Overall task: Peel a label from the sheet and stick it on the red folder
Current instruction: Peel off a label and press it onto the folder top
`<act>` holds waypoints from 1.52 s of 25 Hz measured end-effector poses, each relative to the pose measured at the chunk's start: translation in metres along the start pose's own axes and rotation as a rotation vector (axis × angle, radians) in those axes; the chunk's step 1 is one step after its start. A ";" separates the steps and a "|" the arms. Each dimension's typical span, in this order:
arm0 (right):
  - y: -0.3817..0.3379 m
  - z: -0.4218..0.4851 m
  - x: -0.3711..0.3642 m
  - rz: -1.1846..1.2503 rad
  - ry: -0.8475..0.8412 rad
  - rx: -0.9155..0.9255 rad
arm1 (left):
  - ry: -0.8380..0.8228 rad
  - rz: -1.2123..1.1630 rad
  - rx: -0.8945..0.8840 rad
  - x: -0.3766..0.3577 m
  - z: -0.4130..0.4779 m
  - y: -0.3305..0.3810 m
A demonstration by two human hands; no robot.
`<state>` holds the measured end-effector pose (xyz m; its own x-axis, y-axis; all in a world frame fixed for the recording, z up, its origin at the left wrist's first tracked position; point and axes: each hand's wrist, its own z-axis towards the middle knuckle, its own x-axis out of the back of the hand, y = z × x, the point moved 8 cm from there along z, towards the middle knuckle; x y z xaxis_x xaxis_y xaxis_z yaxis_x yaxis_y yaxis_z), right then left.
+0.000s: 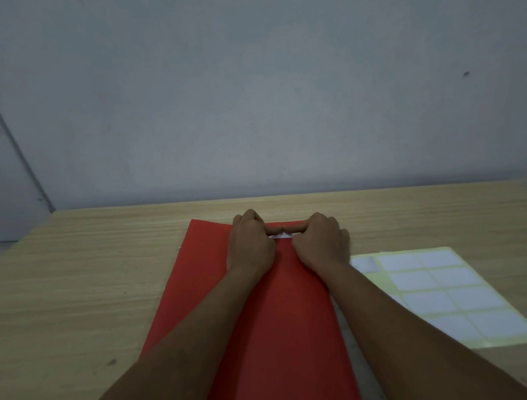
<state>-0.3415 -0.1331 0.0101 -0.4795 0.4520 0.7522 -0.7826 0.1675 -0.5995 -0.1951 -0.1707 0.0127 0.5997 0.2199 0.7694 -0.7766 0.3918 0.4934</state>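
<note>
- A light wood-grain worktop (74,293) fills the lower half of the view and meets a plain grey wall (247,90) at its far edge.
- At far left, a darker vertical strip on the wall slants down to the worktop's back corner; I cannot tell what it is.
- A red folder (267,341) lies flat on the worktop, running from the near edge of the view towards the wall.
- Both bare forearms stretch out over the folder.
- The left hand (250,243) and right hand (320,241) rest side by side near the folder's far end, fingers curled, index fingertips meeting.
- Between the two hands a small white label (280,236) shows on the red surface, pressed under the fingers; most of it is hidden.
- The label sheet (446,299), pale yellow backing with rows of white rectangular labels, lies flat on the worktop just right of the folder, partly under the right forearm.
</note>
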 end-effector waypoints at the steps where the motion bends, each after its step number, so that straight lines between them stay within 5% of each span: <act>1: 0.002 0.000 0.000 0.013 0.022 -0.021 | 0.029 -0.007 0.034 0.002 0.000 -0.004; 6: 0.016 0.000 0.002 0.158 0.130 -0.218 | 0.107 -0.052 0.134 0.008 -0.001 -0.012; 13: 0.008 0.006 0.000 0.017 0.041 -0.076 | 0.041 0.008 -0.053 0.008 -0.003 0.009; 19: 0.017 0.007 -0.002 0.086 0.130 -0.157 | 0.146 0.048 0.208 0.016 -0.005 -0.015; 24: 0.009 0.008 -0.002 0.028 0.055 -0.050 | 0.055 0.072 -0.109 0.007 -0.004 0.013; 29: 0.018 0.008 -0.004 0.100 0.135 -0.154 | 0.146 0.051 0.185 0.016 -0.006 -0.014; 34: 0.008 0.010 -0.009 -0.005 0.049 -0.033 | 0.056 0.076 -0.135 0.006 -0.004 0.013; 38: 0.016 0.010 -0.006 0.049 0.106 -0.115 | 0.105 0.070 0.109 0.008 -0.003 -0.011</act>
<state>-0.3555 -0.1414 -0.0013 -0.4661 0.5513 0.6920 -0.7062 0.2393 -0.6664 -0.1813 -0.1700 0.0125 0.5560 0.3378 0.7595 -0.8300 0.2746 0.4855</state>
